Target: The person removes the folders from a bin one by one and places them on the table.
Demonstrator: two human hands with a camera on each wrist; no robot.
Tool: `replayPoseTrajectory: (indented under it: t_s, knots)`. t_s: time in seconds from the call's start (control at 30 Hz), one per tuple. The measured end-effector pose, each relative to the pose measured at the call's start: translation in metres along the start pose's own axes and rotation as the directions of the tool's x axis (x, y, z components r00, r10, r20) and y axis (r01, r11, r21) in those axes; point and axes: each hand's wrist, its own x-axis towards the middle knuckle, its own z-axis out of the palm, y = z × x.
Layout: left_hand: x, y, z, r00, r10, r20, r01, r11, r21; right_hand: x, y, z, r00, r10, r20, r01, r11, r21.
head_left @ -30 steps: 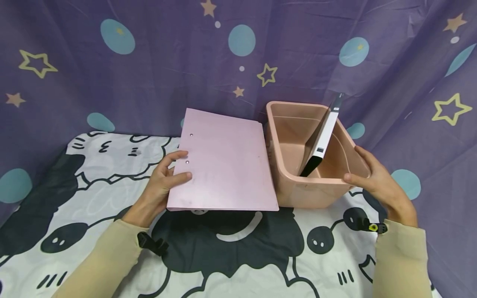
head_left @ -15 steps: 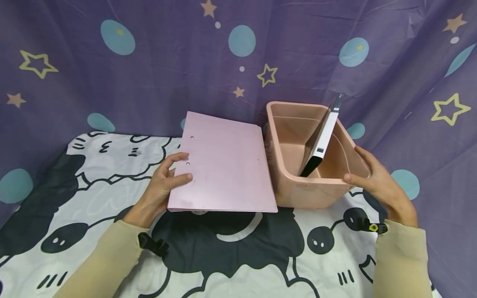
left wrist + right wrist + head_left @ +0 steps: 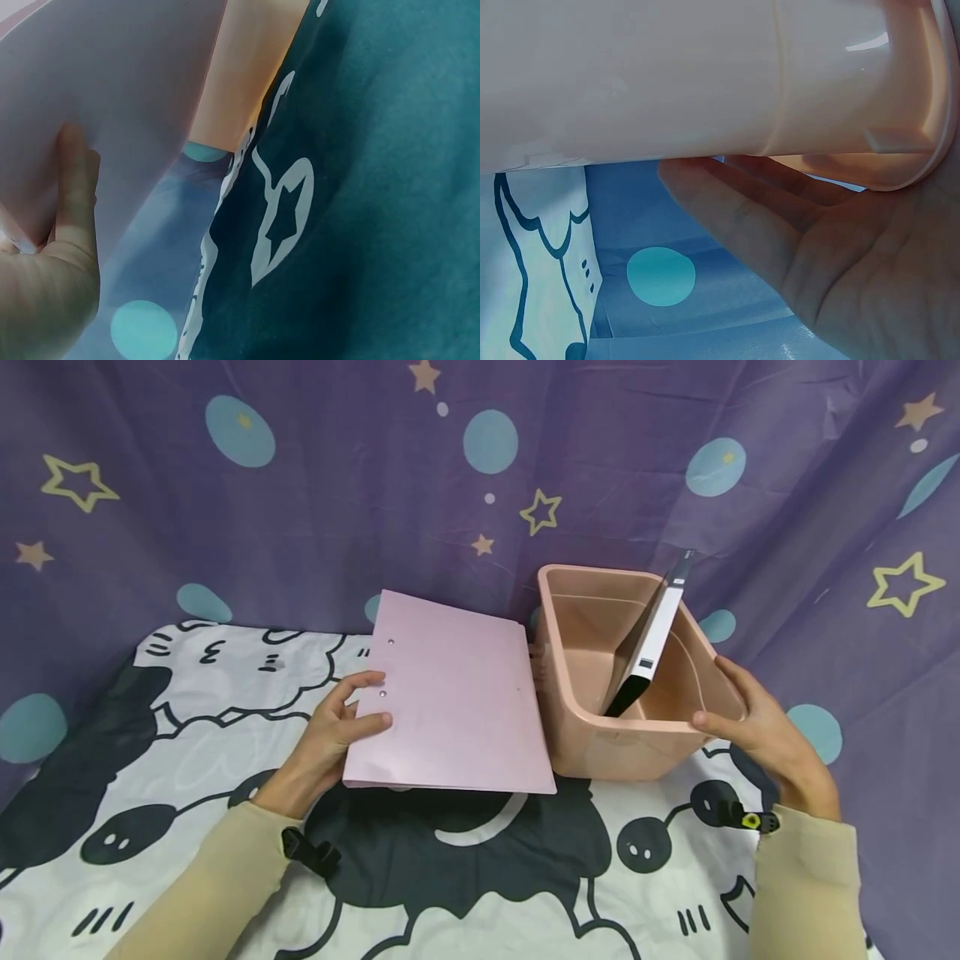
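Note:
In the head view my left hand [image 3: 330,735] grips a flat pink binder [image 3: 457,702] by its left edge, thumb on the cover beside two small rivets. The left wrist view shows the thumb [image 3: 77,187] lying on the binder's cover [image 3: 135,90]; the other fingers are mostly hidden. My right hand [image 3: 765,739] holds the front right corner of a peach plastic bin [image 3: 622,752], its thumb at the rim. In the right wrist view, fingers [image 3: 727,217] press against the bin's outer wall [image 3: 667,90]. The pink binder stands just left of the bin.
A black binder with a white spine [image 3: 656,627] leans inside the bin, its top end above the rim. Beneath everything lies a black-and-white cartoon cloth [image 3: 187,760]. A purple curtain [image 3: 337,485] with stars hangs behind.
The pink binder has sunk slightly, its top edge lower and its right edge shifted a little left. My left hand has dropped slightly with it. The right hand and bin stay nearly still.

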Motion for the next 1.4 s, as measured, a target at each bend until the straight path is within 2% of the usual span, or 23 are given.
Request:
replayPoseTrajectory:
  t_s: [0.2,0.53,0.83,1.4]
  knots:
    - [0.001,-0.002,0.0,1.0,-0.021,0.008,0.021,1.0,0.013,-0.001,0.001,0.0,1.0,0.007,0.0,-0.007,1.0,0.022]
    - [0.004,-0.011,-0.001,0.999,-0.051,-0.005,0.051,0.996,0.067,0.001,0.001,0.001,1.0,0.011,-0.003,-0.011,1.0,-0.004]
    - [0.005,-0.014,-0.001,0.996,-0.084,-0.007,0.084,0.995,0.062,0.001,0.0,0.001,1.0,0.01,0.002,-0.01,1.0,0.022]
    - [0.006,-0.02,-0.001,0.996,-0.094,0.01,0.094,0.994,0.047,0.001,0.0,0.001,1.0,0.027,0.002,-0.027,0.998,0.049]
